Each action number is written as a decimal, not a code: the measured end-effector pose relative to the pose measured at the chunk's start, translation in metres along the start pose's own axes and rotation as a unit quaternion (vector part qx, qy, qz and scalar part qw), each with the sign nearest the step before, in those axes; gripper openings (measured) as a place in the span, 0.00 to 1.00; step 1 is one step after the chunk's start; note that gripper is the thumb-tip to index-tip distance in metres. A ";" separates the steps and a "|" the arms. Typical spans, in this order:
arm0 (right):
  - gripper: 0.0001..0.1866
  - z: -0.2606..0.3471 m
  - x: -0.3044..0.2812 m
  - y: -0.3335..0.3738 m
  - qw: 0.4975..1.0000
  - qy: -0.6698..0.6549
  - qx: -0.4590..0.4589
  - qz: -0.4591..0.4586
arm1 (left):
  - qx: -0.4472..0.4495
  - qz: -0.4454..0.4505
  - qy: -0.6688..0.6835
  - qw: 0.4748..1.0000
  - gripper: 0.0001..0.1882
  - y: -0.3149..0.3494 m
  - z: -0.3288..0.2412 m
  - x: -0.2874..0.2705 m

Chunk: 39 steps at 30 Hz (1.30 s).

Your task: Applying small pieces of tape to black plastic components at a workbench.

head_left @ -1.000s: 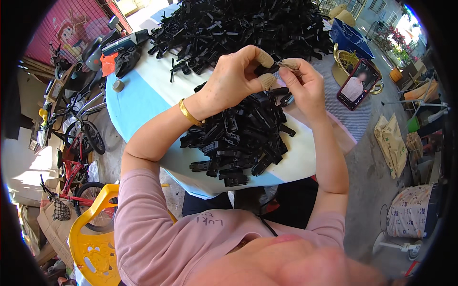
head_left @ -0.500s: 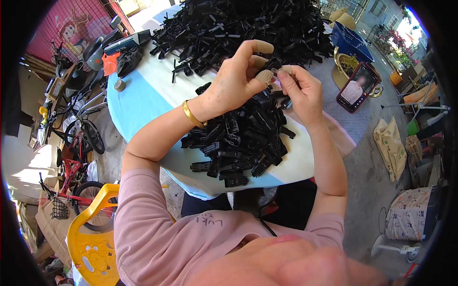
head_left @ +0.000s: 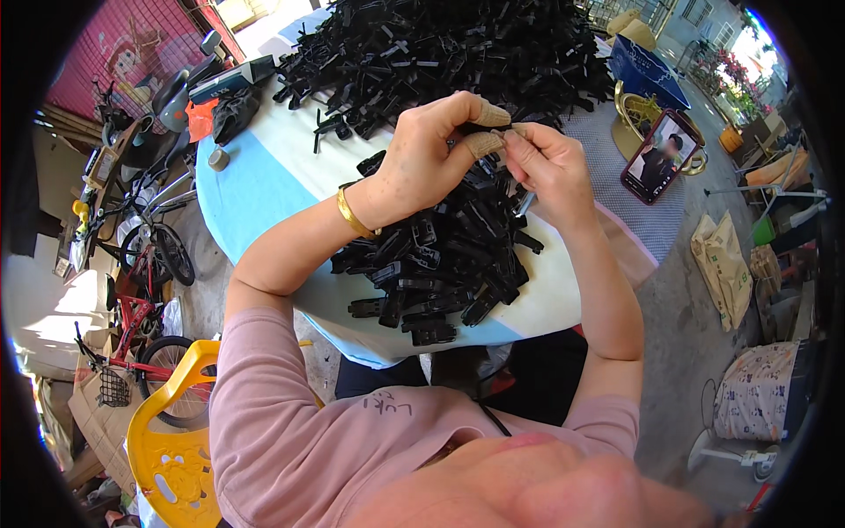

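Observation:
My left hand (head_left: 427, 157) is over the table with knitted finger covers on the thumb and fingertips and a gold bangle on the wrist. Thumb and forefinger pinch what looks like a small black plastic part, mostly hidden by the fingers. My right hand (head_left: 556, 172) meets it fingertip to fingertip, its thumb and forefinger pressed together on something too small to make out. A thin silvery piece (head_left: 525, 204) shows just under the right hand. Below both hands lies a heap of black plastic clips (head_left: 431, 290). A much larger heap of black parts (head_left: 440, 62) covers the far side.
The round table has a striped cloth (head_left: 255, 185). A phone (head_left: 658, 163) leans against a gold pot (head_left: 627, 110) at the right, near a blue container (head_left: 651, 70). A small round lid (head_left: 218, 159) and black bag (head_left: 236, 114) are left. A yellow chair (head_left: 180, 449) stands beside me.
My left fingers have curled in, forefinger coming down toward the thumb, covering the black part seen earlier. My right fingers have closed more tightly against them. The phone's picture has changed.

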State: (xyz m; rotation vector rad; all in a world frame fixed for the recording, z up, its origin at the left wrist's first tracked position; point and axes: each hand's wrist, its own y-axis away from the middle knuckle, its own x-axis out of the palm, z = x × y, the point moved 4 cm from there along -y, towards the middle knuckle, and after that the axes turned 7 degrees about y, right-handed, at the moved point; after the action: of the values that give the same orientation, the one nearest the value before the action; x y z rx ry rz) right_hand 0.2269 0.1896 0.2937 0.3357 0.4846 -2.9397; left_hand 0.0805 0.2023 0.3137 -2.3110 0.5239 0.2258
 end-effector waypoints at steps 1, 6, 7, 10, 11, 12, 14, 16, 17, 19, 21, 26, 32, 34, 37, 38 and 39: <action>0.08 0.000 0.000 0.000 1.000 -0.006 0.011 0.005 | 0.015 -0.005 -0.010 1.000 0.12 0.001 0.000 0.000; 0.10 0.005 -0.017 -0.009 0.999 0.040 -0.036 0.001 | 0.005 0.008 -0.020 1.000 0.13 -0.003 0.001 0.001; 0.10 -0.001 -0.029 -0.014 0.999 0.040 -0.033 -0.001 | -0.035 0.007 0.026 0.999 0.14 -0.005 0.005 0.002; 0.12 -0.021 -0.081 -0.031 0.972 0.123 -0.129 -0.153 | -0.016 0.032 0.106 0.994 0.12 -0.012 0.010 0.003; 0.13 -0.031 -0.092 -0.034 0.921 0.328 -0.078 -0.194 | -0.026 0.099 0.068 0.992 0.13 -0.011 0.009 0.002; 0.14 -0.044 -0.100 -0.040 0.827 0.515 -0.025 -0.225 | -0.027 0.101 0.068 0.992 0.13 -0.011 0.007 -0.001; 0.14 -0.094 -0.113 -0.055 0.795 0.579 0.033 -0.177 | -0.020 0.303 0.041 0.952 0.12 -0.006 0.002 0.012; 0.14 -0.115 -0.108 -0.064 0.760 0.631 0.080 -0.137 | 0.002 0.362 0.006 0.932 0.12 -0.002 -0.002 0.015; 0.13 -0.123 -0.106 -0.066 0.720 0.676 0.123 -0.095 | 0.025 0.416 -0.030 0.909 0.13 0.001 -0.004 0.018; 0.13 -0.121 -0.098 -0.067 0.729 0.664 0.126 -0.105 | 0.010 0.420 -0.023 0.907 0.17 0.002 -0.007 0.015; 0.13 -0.113 -0.091 -0.065 0.740 0.651 0.126 -0.115 | 0.065 0.316 0.019 0.946 0.22 -0.005 -0.004 0.007; 0.10 -0.070 -0.073 -0.045 0.944 0.271 0.132 -0.136 | 0.085 0.095 -0.155 0.980 0.35 -0.015 0.011 0.001; 0.09 -0.031 0.001 -0.020 0.993 0.007 0.120 -0.016 | 0.061 0.014 -0.155 0.986 0.42 -0.008 0.023 0.010; 0.10 -0.023 0.002 -0.016 0.993 0.002 0.115 0.007 | 0.022 0.011 -0.060 0.998 0.47 -0.011 0.028 0.006; 0.11 -0.024 0.003 -0.014 0.996 0.014 0.078 0.043 | -0.012 0.039 -0.094 0.995 0.48 -0.015 0.020 -0.001; 0.12 -0.023 0.003 -0.014 0.997 0.030 0.045 0.056 | -0.020 0.046 -0.088 0.995 0.45 -0.017 0.021 -0.002; 0.12 -0.023 0.004 -0.013 0.997 0.028 0.045 0.059 | -0.022 0.045 -0.091 0.995 0.45 -0.018 0.021 -0.005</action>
State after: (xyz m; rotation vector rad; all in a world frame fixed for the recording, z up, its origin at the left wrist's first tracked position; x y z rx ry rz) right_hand 0.2255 0.2095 0.2752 0.4428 0.3277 -2.8493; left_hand 0.0830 0.2302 0.3115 -2.2843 0.5347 0.4901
